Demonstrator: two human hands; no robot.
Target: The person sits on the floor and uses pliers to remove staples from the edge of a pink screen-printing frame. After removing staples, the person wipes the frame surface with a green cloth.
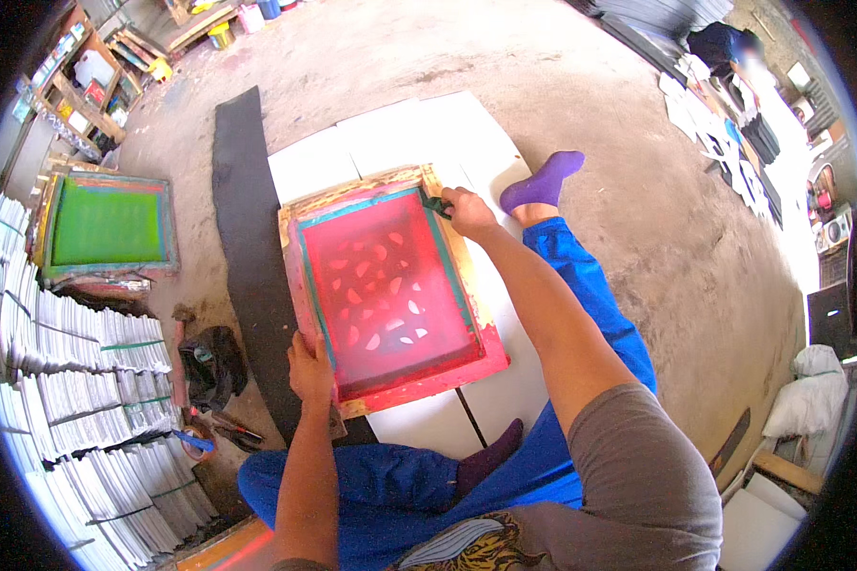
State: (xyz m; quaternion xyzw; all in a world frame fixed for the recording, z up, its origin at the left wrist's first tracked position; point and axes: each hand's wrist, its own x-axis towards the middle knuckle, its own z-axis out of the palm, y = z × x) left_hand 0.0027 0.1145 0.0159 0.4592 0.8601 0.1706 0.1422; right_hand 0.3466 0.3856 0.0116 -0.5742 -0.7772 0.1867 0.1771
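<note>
While the pink screen (381, 276) lies flat on white sheets (476, 124), the right hand (468, 211) closes on a dark piece (434, 204) at its far right corner; the left hand (310, 368) touches its left edge, grip unclear. Work seems under way: the screen is laid down, but its underside is hidden, so what remains cannot be told. A black strip (243, 181) borders the left, a foot (541, 181) crowds the right; floor (400, 43) stretches beyond, giving room.
</note>
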